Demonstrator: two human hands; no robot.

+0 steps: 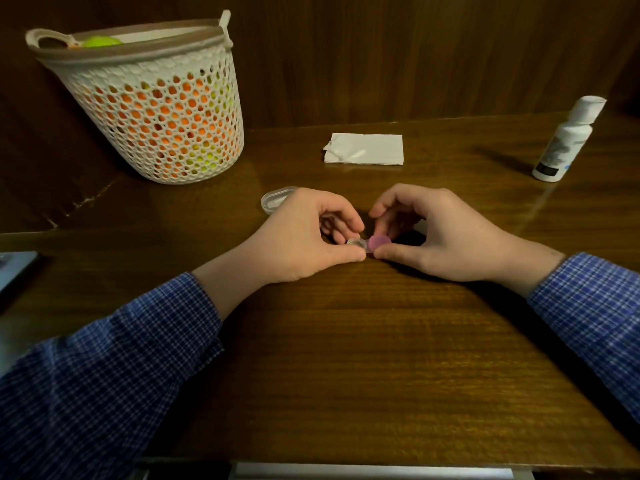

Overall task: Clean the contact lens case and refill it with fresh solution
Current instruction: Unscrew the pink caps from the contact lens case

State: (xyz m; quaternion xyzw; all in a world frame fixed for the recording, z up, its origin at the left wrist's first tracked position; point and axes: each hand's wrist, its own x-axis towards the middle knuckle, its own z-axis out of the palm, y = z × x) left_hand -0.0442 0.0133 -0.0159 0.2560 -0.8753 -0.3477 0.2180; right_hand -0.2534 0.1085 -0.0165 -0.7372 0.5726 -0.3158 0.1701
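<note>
A small contact lens case (360, 243) lies at the middle of the wooden table (346, 341), with a clear well on its left and a pink cap (379, 242) on its right. My left hand (304, 237) pinches the clear left end between thumb and fingers. My right hand (433, 233) pinches the pink cap between thumb and fingertips. A white solution bottle (564, 140) with its cap on stands at the far right. A folded white tissue (365, 148) lies behind the hands.
A clear plastic lid or shallow container (275, 199) lies just behind my left hand. A white mesh basket (156, 109) with orange and yellow things inside stands at the back left. A grey object (14, 268) shows at the left edge.
</note>
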